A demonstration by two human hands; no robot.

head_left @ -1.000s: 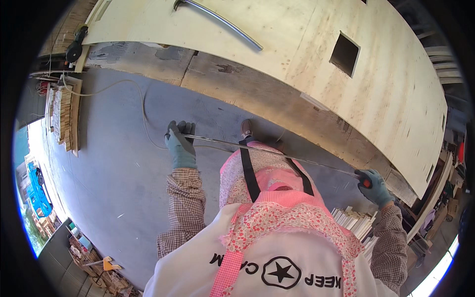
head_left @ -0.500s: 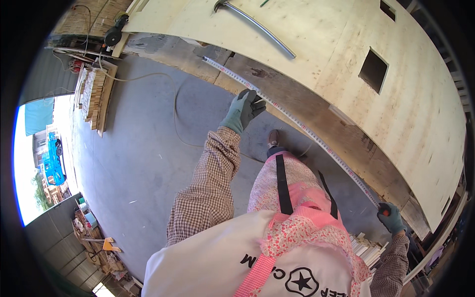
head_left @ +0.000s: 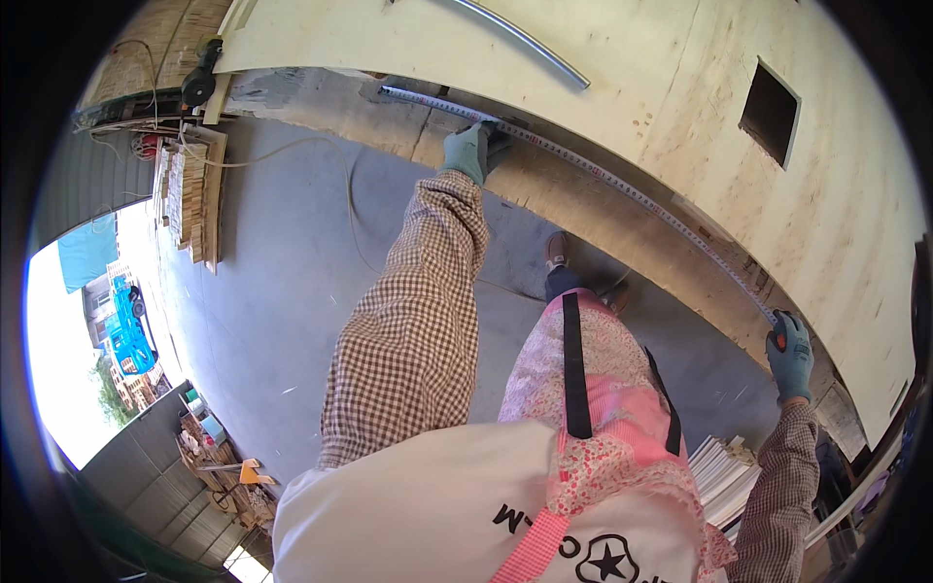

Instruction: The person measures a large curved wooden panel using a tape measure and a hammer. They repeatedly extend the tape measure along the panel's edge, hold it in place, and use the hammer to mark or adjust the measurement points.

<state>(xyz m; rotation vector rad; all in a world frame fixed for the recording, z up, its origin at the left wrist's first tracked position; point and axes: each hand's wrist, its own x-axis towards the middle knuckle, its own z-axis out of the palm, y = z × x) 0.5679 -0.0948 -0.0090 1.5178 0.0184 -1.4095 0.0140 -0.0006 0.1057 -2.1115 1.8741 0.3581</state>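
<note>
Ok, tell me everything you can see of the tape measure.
The tape measure has a thin, narrow white blade with dark and red markings, extended along the weathered wooden ledge below the pale plywood sheet. It looks bowed, though the lens bends straight edges. The gloved right hand grips the case, mostly hidden except for a red-orange patch. The gloved left hand is at the blade near its free end, which projects beyond it; the exact finger contact is unclear.

Daylight blazing through the opening (head_left: 73, 330) on the left, burnt to white! The pale worktop (head_left: 622, 107) catches it brightly; the floor (head_left: 272, 330) dims rightward into shadow. A glint along the metal bar (head_left: 535, 47), fairly crisp tape measure (head_left: 627, 188), edges bowing hard, corners swallowed in black.
</note>
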